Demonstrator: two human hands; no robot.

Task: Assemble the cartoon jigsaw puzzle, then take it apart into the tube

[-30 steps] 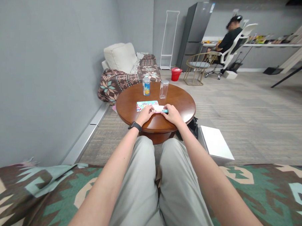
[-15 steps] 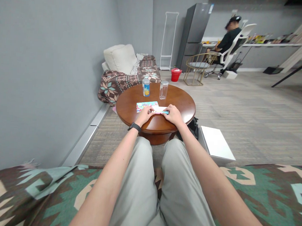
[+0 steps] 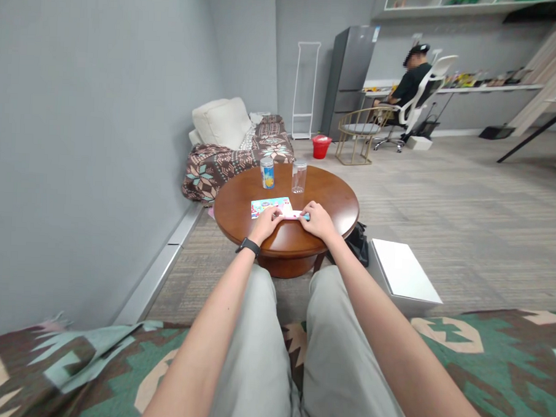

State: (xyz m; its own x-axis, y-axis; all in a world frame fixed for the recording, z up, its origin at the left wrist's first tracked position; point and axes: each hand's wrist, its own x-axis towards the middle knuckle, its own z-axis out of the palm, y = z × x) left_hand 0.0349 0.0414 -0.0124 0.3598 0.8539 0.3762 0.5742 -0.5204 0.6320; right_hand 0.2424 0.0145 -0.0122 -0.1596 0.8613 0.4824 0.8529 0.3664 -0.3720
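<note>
Both hands rest over the near half of a round brown wooden table [image 3: 334, 198]. My left hand [image 3: 267, 224] has its fingers closed on the left end of a small flat white-and-pink piece [image 3: 291, 214]. At the other end, the fingers of my right hand [image 3: 318, 222] are closed on the same piece, and a bit of blue shows under the fingertips. Its exact kind is too small to tell. A colourful printed card [image 3: 265, 205] lies just beyond my left hand. Farther back stand a blue-labelled jar [image 3: 267, 173] and a clear lidded jar [image 3: 298, 177].
A white box [image 3: 405, 269] stands on the floor right of the table, beside a black bag [image 3: 358, 244]. Behind are a patterned sofa [image 3: 206, 171], a red bin [image 3: 320, 147] and a gold-framed chair [image 3: 362, 129]. A person [image 3: 412, 79] sits at the far counter.
The view has tipped upward, so the room sits lower in the picture. Both hands stay at the white-and-pink piece; its visible face now looks narrower, with pink showing.
</note>
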